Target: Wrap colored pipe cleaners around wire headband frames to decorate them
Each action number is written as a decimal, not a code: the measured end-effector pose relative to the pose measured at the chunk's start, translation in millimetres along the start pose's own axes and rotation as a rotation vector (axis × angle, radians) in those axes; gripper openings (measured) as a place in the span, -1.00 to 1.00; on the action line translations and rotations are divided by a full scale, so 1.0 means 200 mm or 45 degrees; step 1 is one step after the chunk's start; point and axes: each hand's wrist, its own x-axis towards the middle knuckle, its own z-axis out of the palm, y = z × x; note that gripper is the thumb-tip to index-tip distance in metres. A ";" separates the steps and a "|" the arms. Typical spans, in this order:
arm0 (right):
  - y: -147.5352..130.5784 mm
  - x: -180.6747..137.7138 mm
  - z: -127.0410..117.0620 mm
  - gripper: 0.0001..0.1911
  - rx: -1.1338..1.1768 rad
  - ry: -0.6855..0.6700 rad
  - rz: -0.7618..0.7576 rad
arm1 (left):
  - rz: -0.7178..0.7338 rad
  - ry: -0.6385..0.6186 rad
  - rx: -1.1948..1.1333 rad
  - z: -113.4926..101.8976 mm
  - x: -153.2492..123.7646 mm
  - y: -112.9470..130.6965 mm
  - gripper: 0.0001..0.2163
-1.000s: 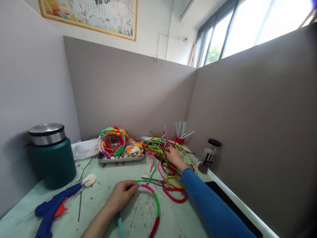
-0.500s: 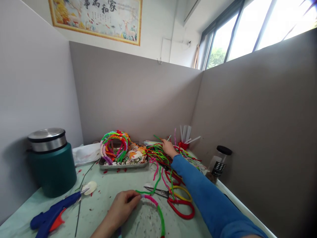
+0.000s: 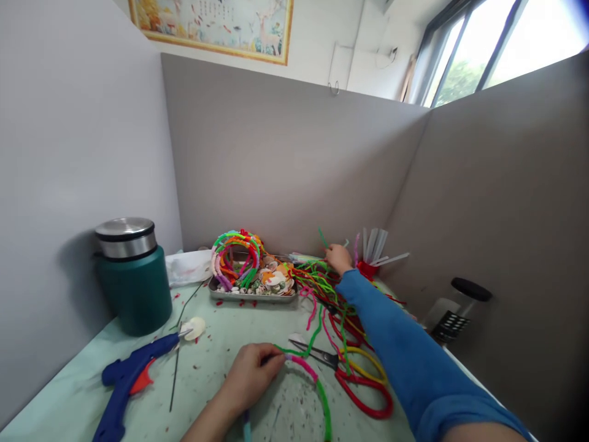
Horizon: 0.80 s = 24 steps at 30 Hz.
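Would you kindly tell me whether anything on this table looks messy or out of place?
Mostly clutter: loose fuzzy stems trail untidily across the scissors, and the pale green table cover looks stained, with dark smudges and scattered red flecks.

1. One left hand (image 3: 255,371) and one right hand (image 3: 339,259), which makes two.
2. One flask (image 3: 138,291) and one jar (image 3: 453,322).
3. One glue gun (image 3: 133,366).
4. One pair of scissors (image 3: 329,357) shows clearly; I cannot tell if a second is behind.
5. One tray (image 3: 257,298), one red cup (image 3: 367,270).
6. One curved band (image 3: 324,402) at the left hand; the other bands (image 3: 254,250) at the tray overlap too much for exact count.
7. Fuzzy sticks (image 3: 317,276): many, too tangled to count.
8. One framed picture (image 3: 216,27), three partition walls (image 3: 285,166).
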 end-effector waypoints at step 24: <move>-0.13 -1.11 0.13 -0.66 -0.218 0.066 -1.000 | -0.137 -0.074 -0.514 0.01 -0.05 0.08 -0.53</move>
